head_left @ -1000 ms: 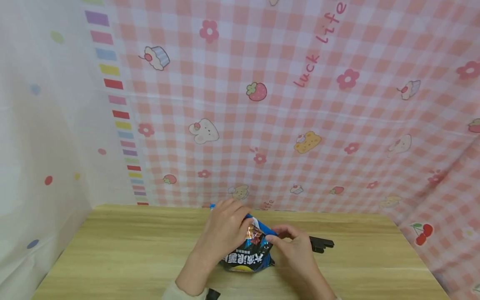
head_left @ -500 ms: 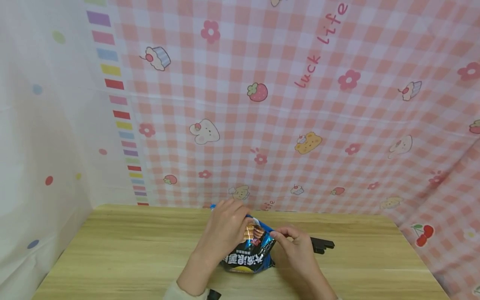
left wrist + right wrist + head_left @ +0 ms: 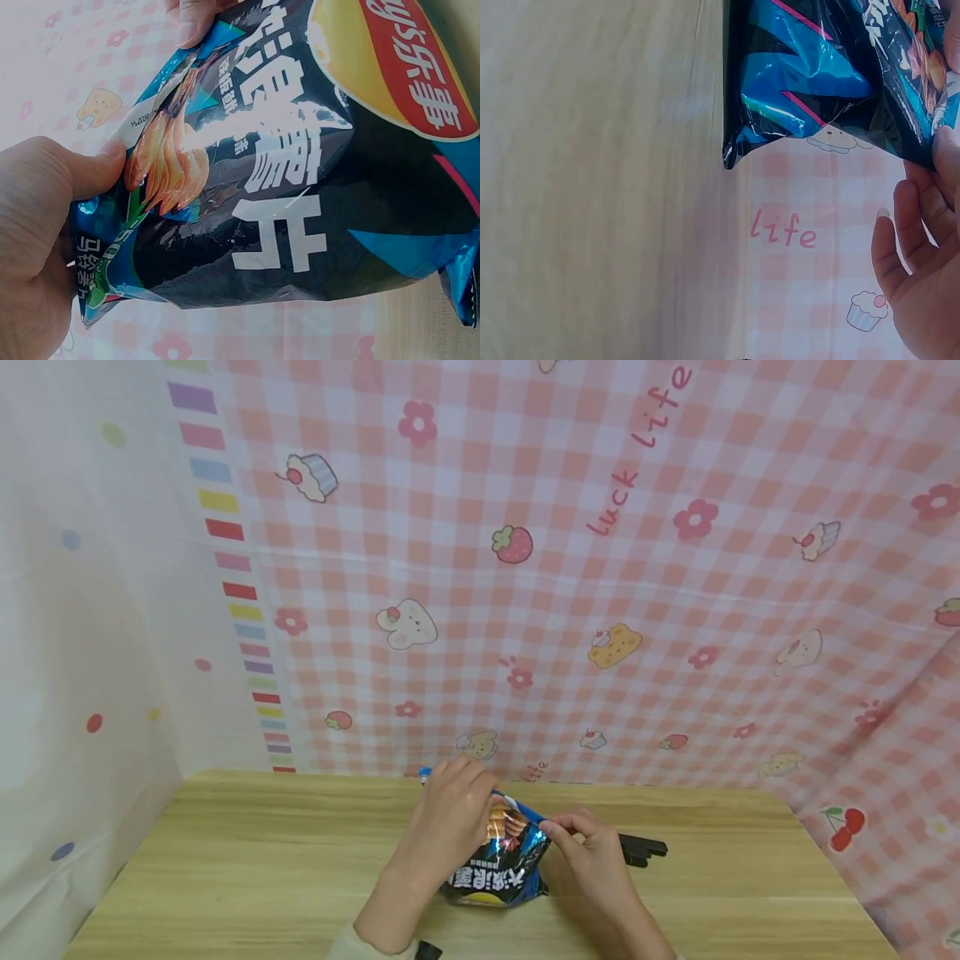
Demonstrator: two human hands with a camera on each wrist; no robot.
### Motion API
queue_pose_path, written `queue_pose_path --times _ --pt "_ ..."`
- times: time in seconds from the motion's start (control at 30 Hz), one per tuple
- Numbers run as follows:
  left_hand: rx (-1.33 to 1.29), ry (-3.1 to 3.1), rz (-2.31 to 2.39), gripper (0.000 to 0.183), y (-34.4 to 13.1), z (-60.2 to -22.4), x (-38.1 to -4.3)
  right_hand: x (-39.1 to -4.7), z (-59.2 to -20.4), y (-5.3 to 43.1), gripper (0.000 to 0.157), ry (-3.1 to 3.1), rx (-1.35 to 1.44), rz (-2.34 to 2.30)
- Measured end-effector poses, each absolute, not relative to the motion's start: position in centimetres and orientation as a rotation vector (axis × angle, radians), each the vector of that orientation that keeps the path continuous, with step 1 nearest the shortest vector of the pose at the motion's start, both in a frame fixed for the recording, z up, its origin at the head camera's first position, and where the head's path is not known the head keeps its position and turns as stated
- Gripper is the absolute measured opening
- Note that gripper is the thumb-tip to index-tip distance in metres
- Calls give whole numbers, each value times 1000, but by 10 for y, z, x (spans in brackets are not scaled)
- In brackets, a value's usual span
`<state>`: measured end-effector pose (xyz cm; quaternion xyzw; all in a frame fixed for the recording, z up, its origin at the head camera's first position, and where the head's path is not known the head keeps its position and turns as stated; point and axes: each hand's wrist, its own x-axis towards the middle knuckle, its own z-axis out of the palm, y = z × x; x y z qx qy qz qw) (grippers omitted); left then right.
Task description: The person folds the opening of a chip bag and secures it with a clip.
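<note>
A black and blue bag of potato chips (image 3: 498, 868) stands on the table, its printed front toward me and its lettering upside down. My left hand (image 3: 450, 810) grips the bag's top edge on the left, the thumb pressing on the front beside the chip picture in the left wrist view. At the other end of that edge, my right hand (image 3: 592, 852) pinches the top corner between thumb and index finger. In the right wrist view, the other fingers (image 3: 889, 255) of that hand hang loosely curled beside the bag. The top edge between the hands looks folded over.
A black clip-like object (image 3: 643, 850) lies on the wooden table (image 3: 262, 860) just right of my right hand, partly hidden by it. Behind the table hangs a pink checked cloth (image 3: 465, 568). A small black piece (image 3: 428, 950) shows by the left sleeve.
My right thumb and fingertips have shifted slightly right and up along the bag's top edge. More of the chip picture shows there. My left hand has hardly moved.
</note>
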<state>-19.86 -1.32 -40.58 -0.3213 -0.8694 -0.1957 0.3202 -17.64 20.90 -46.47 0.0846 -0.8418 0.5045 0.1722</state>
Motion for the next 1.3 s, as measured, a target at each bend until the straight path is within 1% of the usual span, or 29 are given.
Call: queue_pose_path --times 0.5,0.73,0.9,1.07,1.3 --pt "-844 -2278 -509 10 -13 -406 -200 -178 -466 209 13 -2429 278 1330" --pt "-828 -2277 -495 9 -13 -407 -200 -178 -461 212 9 -2499 281 1322" --pt "-830 -2259 -496 10 -14 -407 -199 -176 -453 220 9 -2585 341 1223" --pt "-832 -2258 -517 11 -14 -407 -199 -176 -449 242 22 -2631 469 980" --pt "-834 -2245 -525 12 -15 -407 -200 -181 -456 280 36 -2572 656 692"
